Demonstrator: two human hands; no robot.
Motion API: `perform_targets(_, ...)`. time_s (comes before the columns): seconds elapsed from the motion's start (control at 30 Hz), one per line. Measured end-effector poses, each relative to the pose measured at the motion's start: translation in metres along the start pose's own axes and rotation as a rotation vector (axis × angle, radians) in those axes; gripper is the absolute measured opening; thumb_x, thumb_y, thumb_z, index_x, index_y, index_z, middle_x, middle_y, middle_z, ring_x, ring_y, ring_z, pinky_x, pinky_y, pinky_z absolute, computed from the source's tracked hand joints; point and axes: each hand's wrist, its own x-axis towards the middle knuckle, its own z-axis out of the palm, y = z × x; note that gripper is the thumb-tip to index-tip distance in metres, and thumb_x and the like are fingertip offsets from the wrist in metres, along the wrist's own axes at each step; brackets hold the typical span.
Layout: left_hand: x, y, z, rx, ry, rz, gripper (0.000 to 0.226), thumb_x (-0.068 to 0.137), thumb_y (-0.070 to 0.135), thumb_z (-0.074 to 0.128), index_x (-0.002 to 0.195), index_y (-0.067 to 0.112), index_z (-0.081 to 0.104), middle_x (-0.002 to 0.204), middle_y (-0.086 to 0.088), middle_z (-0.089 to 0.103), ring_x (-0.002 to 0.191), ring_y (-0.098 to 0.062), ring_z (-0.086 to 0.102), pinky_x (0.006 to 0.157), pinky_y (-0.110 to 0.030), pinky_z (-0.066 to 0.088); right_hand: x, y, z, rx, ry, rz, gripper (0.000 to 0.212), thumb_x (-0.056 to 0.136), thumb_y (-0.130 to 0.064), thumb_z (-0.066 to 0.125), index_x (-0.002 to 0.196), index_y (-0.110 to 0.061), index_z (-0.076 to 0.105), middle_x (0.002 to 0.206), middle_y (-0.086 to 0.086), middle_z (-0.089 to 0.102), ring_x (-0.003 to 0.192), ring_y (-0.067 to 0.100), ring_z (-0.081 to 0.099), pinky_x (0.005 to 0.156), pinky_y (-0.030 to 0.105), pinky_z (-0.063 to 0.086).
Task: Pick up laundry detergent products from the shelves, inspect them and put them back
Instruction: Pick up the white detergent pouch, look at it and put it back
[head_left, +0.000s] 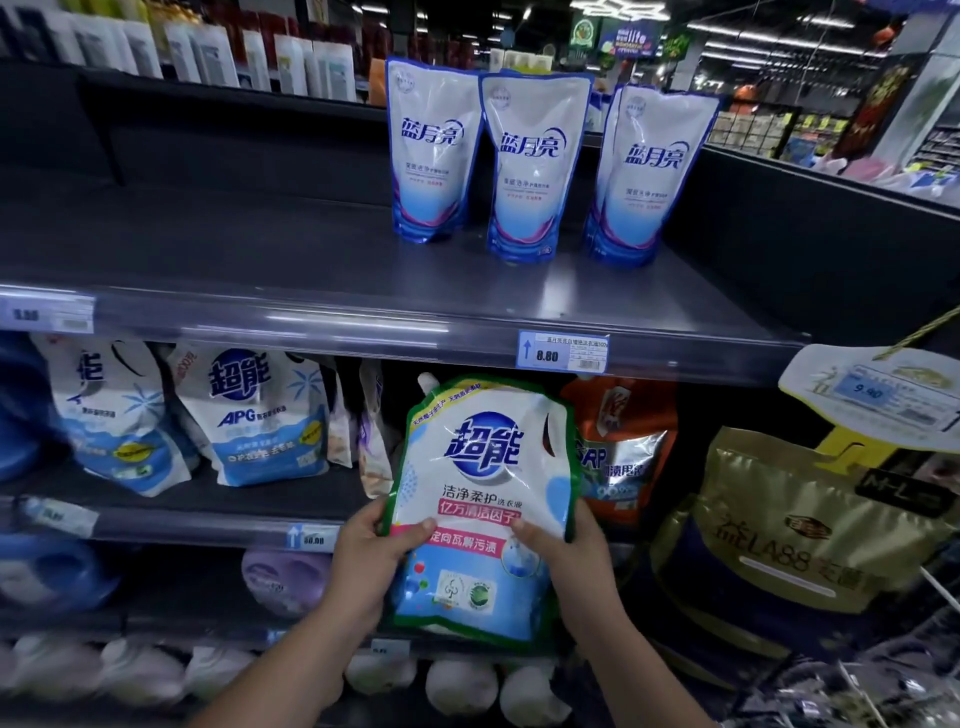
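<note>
The dark upper shelf (260, 249) stretched across in front of us, carrying three white-and-blue pouches (530, 166) that stood upright side by side toward its right end. At the far right was a large gold bag (779, 519); we could not tell whether it hung or stood. On the middle shelf, to the left, leaned blue-and-white bags (260, 415).

We held the green-edged detergent pouch (483, 467) upright in front of the middle shelf, printed face toward us, spout at its top left corner. An orange pouch (623, 426) stood just behind it on the right.

Our left hand (371, 551) gripped the pouch's lower left edge, thumb laid across the front and fingers curled behind. Our right hand (576, 556) gripped the lower right edge likewise, thumb on the front. The pouch sat between both hands, most of it rising above them and its base hanging below.

A price tag (563, 352) reading 8.80 sat on the upper shelf's rail, just above the pouch.
</note>
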Motion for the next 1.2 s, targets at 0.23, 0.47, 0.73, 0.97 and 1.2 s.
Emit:
perform_targets(0.23,0.047,0.008,0.012,0.074,0.129,0.078,0.024,0.081,-0.006,0.08,0.096,0.013,0.078,0.093,-0.009,0.083,0.081,-0.026,0.079,0.071,-0.039,0.064,0.052,-0.002,0.02,-0.104,0.066,-0.066,0.042,0.085,-0.002,0.083,0.123,-0.015,0.07,0.115,0.003,0.08,0.107,0.025,0.077,0.092,0.047,0.063)
perform_targets(0.47,0.087,0.014,0.02,0.121,0.182,0.13,0.022,0.083,-0.006,0.079,0.093,0.012,0.074,0.081,0.001,0.083,0.064,-0.014,0.078,0.048,-0.025,0.059,0.097,-0.002,0.031,-0.127,0.067,-0.086,0.037,0.087,-0.002,0.082,0.115,-0.021,0.067,0.116,0.003,0.077,0.104,0.024,0.076,0.079,0.035,0.065)
perform_targets(0.73,0.111,-0.018,0.024,0.168,0.2,0.191,0.027,0.086,-0.007,0.077,0.099,0.017,0.072,0.085,0.001,0.082,0.068,-0.013,0.077,0.055,-0.031,0.063,0.117,0.026,0.024,-0.205,0.074,-0.172,0.047,0.087,0.003,0.08,0.129,-0.005,0.06,0.131,0.014,0.07,0.12,0.029,0.069,0.093,0.036,0.062)
perform_targets(0.97,0.106,-0.03,0.011,0.548,0.074,0.362,0.051,0.089,0.013,0.081,0.134,0.016,0.058,0.121,-0.001,0.074,0.107,-0.017,0.072,0.089,-0.038,0.06,0.105,0.039,0.017,-0.397,-0.084,-0.17,0.101,0.078,-0.011,0.092,0.159,-0.015,0.03,0.161,0.005,0.045,0.146,0.026,0.047,0.112,0.042,0.05)
perform_targets(1.2,0.104,-0.04,-0.002,0.533,-0.114,0.348,0.113,0.062,0.004,0.098,0.152,0.027,0.034,0.137,0.016,0.061,0.118,0.006,0.064,0.086,-0.011,0.055,0.1,0.053,0.023,-0.504,-0.146,-0.262,0.14,0.063,-0.005,0.1,0.164,-0.015,0.002,0.161,-0.007,0.026,0.147,0.014,0.033,0.099,-0.002,0.038)
